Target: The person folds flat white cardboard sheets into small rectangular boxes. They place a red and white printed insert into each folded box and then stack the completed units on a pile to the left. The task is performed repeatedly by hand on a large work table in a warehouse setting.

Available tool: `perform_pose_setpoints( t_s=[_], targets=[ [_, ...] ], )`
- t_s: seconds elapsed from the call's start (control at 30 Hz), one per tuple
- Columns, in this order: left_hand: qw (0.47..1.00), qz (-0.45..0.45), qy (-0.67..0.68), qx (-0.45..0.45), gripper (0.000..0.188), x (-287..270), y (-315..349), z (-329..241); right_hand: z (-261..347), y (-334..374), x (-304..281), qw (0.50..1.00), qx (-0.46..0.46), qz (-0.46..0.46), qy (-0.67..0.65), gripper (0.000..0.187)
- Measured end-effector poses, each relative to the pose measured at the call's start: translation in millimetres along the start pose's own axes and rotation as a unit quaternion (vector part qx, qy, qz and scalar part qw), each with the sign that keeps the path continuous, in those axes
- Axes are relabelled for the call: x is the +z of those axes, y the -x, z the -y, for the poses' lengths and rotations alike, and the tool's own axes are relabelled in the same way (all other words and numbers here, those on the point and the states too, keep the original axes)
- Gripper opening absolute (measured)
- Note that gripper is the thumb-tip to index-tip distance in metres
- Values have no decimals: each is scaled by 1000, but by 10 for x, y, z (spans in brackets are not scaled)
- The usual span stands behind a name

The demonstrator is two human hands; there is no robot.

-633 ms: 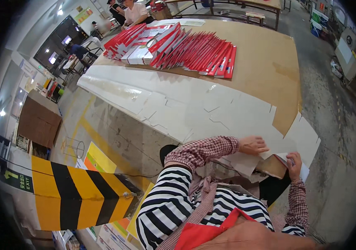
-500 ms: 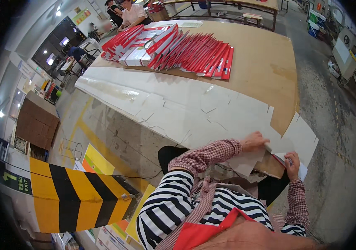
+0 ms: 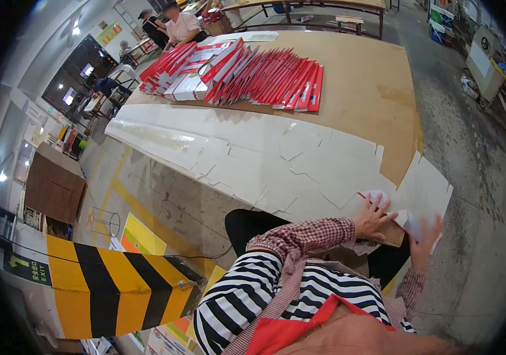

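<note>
Now, at the near edge of the white sheet (image 3: 300,171), our left hand (image 3: 372,220) splays its fingers against a red-edged white piece (image 3: 376,193); by the sheet's right end, our right hand (image 3: 424,241) is blurred, its grip impossible to tell.

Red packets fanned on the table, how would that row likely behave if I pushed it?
The red packets would probably slide or topple along like dominoes, since they lean in an overlapping row. Each is likely light, as it looks thin. They seem fairly stiff rather than floppy, since their edges look mostly straight.
</note>
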State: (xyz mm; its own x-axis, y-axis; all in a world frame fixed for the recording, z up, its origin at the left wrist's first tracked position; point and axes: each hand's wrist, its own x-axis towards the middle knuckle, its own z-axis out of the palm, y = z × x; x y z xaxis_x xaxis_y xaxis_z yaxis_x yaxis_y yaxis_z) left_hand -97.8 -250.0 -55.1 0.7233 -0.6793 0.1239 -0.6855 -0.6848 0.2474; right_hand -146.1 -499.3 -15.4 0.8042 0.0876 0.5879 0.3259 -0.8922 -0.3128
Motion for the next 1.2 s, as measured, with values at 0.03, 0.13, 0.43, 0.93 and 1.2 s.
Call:
perform_pose_setpoints(
  t_s=[0.03, 0.13, 0.43, 0.93, 1.2],
  targets=[
    [1000, -2, -2, 1, 99, -16, 1, 23, -63, 179, -49, 983, 109, -138, -45, 50],
    [999, -17, 13, 28, 101, -28, -100, -56, -623, 603, 65, 824, 372, -231, -361, 56],
    [984, 27, 170, 52, 96, -187, 127, 740, 993, -1056, 988, 989, -91, 78, -90, 85],
    [971, 132, -177, 96, 89, -1112, 891, 2020, 853, -1202, 1578, 949, -79, 297, -66, 88],
    [952, 182, -211, 129, 88, -1055, 773, 2129, 775, -1204, 1747, 950, -71, 290, -92, 87]
  ],
)
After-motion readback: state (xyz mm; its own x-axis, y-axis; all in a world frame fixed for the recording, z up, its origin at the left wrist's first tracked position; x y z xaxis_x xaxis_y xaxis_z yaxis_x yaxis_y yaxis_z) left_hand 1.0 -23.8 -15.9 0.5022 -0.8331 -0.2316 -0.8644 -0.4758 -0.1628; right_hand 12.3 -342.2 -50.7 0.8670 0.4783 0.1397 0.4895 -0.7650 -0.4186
